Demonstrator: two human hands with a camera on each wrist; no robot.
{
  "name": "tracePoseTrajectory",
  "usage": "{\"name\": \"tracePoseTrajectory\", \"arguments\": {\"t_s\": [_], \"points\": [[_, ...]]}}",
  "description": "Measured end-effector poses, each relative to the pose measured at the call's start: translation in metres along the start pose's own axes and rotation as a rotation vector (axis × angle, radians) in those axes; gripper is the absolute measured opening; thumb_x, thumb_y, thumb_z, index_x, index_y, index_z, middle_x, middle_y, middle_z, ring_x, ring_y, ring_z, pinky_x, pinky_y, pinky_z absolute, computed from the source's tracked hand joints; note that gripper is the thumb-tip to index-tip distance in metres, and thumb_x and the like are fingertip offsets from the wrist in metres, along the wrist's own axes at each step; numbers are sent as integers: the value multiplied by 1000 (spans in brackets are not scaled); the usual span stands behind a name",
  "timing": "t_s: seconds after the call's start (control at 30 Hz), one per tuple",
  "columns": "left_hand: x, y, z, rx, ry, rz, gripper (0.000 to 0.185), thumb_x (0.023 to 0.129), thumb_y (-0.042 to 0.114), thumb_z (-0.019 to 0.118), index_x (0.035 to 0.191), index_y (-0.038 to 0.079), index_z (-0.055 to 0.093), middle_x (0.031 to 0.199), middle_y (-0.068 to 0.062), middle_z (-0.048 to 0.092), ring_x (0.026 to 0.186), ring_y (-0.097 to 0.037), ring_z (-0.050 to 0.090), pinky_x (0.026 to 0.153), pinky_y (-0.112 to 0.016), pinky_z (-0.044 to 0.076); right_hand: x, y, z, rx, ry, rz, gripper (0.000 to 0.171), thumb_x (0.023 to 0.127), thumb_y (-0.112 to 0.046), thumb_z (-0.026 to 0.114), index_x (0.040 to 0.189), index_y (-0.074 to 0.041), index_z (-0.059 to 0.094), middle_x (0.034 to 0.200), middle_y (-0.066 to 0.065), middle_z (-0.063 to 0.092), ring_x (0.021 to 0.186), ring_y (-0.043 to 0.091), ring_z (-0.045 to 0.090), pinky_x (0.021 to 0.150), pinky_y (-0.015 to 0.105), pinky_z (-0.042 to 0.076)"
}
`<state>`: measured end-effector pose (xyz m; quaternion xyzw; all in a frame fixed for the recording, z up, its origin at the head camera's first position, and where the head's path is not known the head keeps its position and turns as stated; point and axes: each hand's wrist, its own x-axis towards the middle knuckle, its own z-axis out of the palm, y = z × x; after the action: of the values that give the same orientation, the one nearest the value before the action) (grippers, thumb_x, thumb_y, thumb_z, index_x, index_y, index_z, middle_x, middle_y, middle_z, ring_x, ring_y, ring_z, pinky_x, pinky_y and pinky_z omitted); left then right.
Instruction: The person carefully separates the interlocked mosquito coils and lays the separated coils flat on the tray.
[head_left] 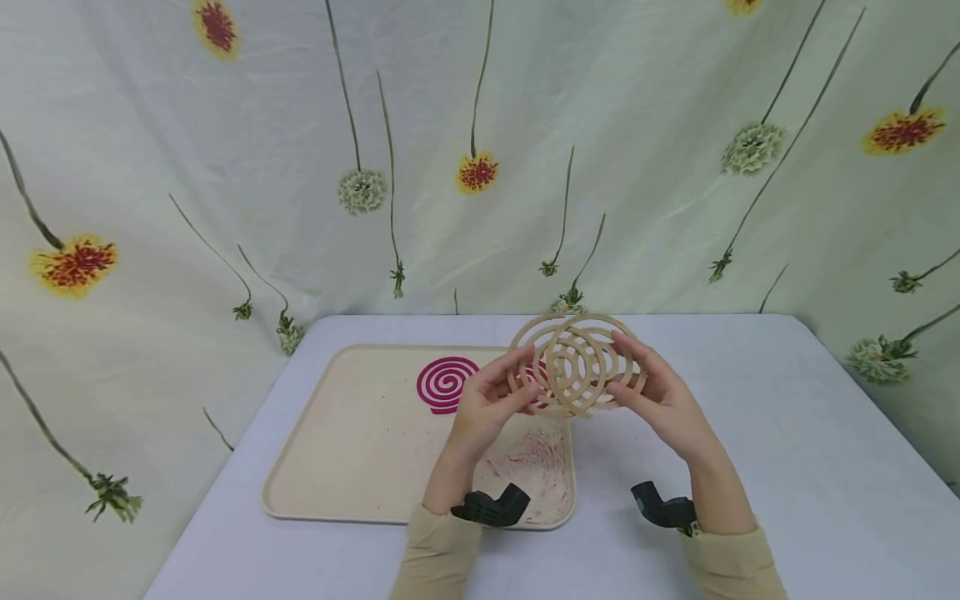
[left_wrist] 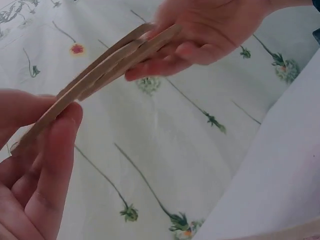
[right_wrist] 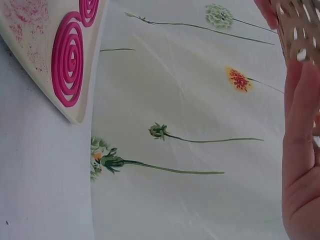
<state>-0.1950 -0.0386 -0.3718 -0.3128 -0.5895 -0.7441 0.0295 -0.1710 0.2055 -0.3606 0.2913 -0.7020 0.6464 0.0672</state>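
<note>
Two tan mosquito coils (head_left: 558, 367) are held up over the tray's right side, overlapping each other in the head view. My left hand (head_left: 483, 408) pinches the left coil's outer edge between thumb and fingers. On the opposite side, my right hand (head_left: 667, 408) grips the right coil by its rim. Seen nearly edge-on in the left wrist view, the tan coils (left_wrist: 95, 70) lie close together at a slant. A pink mosquito coil (head_left: 447, 384) lies flat on the tray, left of my hands. Another pink coil (right_wrist: 69, 60) shows near the tray corner in the right wrist view.
A beige tray (head_left: 337, 450) rests on the white-covered table (head_left: 787, 467), with pink crumbs (head_left: 536, 454) scattered near its front right. Behind the table hangs a flower-printed cloth (head_left: 645, 125). Each wrist wears a black camera mount (head_left: 495, 507).
</note>
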Motion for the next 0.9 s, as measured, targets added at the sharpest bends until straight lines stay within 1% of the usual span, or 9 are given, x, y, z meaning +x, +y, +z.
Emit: {"name": "tracePoseTrajectory", "arguments": {"t_s": [0.07,0.17,0.27,0.33,0.4,0.5,0.63,0.8,0.9], "points": [[-1,1,-5,16,-33,7,40,85,-7,63,124,-11,53,110,-33,55,70,-11,58,60,-25,56,-2,0,-4,-2,-8,-1,52,90,9,54,138,1,39,131,8,44,85,13,61,69,26,55],[-3,2,-14,53,-121,-2,38,83,-8,65,119,-12,55,105,-34,56,62,-11,54,56,-23,54,-5,0,-11,-12,-87,-27,45,86,12,56,130,6,47,125,0,54,69,16,60,59,30,55],[-5,3,-20,85,-210,-35,39,81,-10,65,118,-13,56,101,-31,59,59,-12,55,54,-25,54,-6,1,-15,24,-202,-37,45,85,15,56,129,8,49,124,-2,57,62,16,61,55,34,56],[-5,3,-22,107,-231,-48,40,81,-11,65,119,-12,56,102,-29,61,57,-12,56,54,-27,54,-7,1,-16,32,-231,-28,48,85,15,56,131,4,50,126,-2,57,61,16,61,55,34,55],[-5,3,-21,110,-205,-45,41,81,-11,65,120,-12,55,101,-29,61,58,-12,58,55,-27,55,-6,1,-14,15,-193,-1,49,85,13,58,132,-1,51,127,-3,56,61,15,62,57,33,56],[-3,3,-17,92,-99,-26,43,83,-10,64,124,-11,54,112,-28,60,67,-9,62,59,-26,56,-5,0,-9,-44,-49,52,50,84,7,63,132,-6,53,130,3,54,60,14,59,60,30,56],[-1,2,-12,39,6,-16,47,87,-8,59,133,-7,47,127,-25,53,78,-6,62,65,-23,55,-3,-2,-4,-74,94,96,56,85,3,65,137,-3,46,135,18,46,66,14,60,63,28,56],[1,2,-9,-12,-39,-31,64,90,-6,55,147,3,26,150,-15,30,98,-13,60,79,-26,54,0,-3,-1,-8,111,62,67,87,7,60,146,-5,30,147,22,31,80,14,66,67,29,56],[1,2,-8,19,-79,-44,72,90,-3,57,150,10,19,154,-6,20,93,-13,59,81,-25,52,2,-3,0,12,86,36,72,90,7,56,150,-11,21,151,19,24,86,14,66,69,30,56]]}}
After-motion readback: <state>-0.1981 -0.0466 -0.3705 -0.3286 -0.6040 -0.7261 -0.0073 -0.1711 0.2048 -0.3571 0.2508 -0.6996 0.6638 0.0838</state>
